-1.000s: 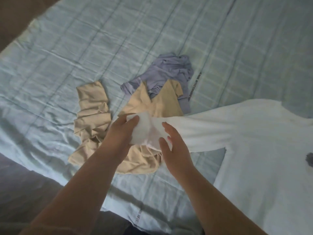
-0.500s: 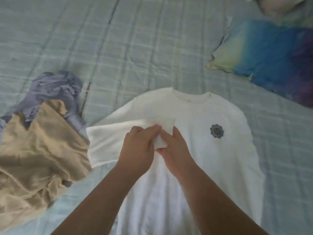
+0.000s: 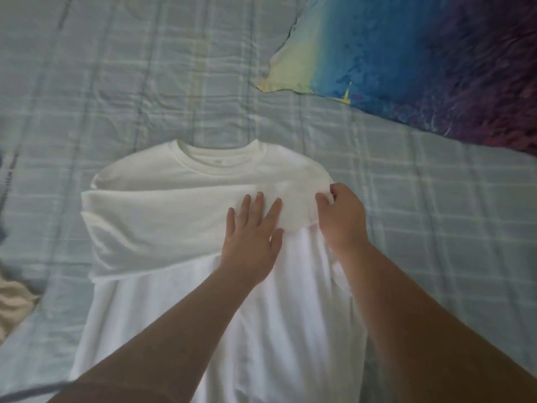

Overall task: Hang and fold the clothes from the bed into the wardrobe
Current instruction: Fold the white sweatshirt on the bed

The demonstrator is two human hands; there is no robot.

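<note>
1. White fabric fills the middle of the view: a long-sleeved shirt (image 3: 180, 301) lies flat on the bed (image 3: 116, 82) with its collar (image 3: 220, 158) away from the person. The broad quilt gives room to fold it.
2. One sleeve (image 3: 162, 210) is laid straight across the chest, which narrows the shirt towards a tidy block.
3. The left hand (image 3: 250, 237) rests flat on that sleeve, its fingers (image 3: 245, 205) straight, spread and gripping nothing. It seems to pin the cloth so the fold cannot slip.
4. The right hand (image 3: 343, 219) sits at the sleeve's end by the shirt's right edge, fingers curled and apparently pinching the cloth, probably to square it with the edge.
5. A beige garment (image 3: 13, 303) waits at the bed's left edge, and a colourful pillow (image 3: 406, 53) lies well apart.
6. No wardrobe is in view, so the folding looks barely begun.
</note>
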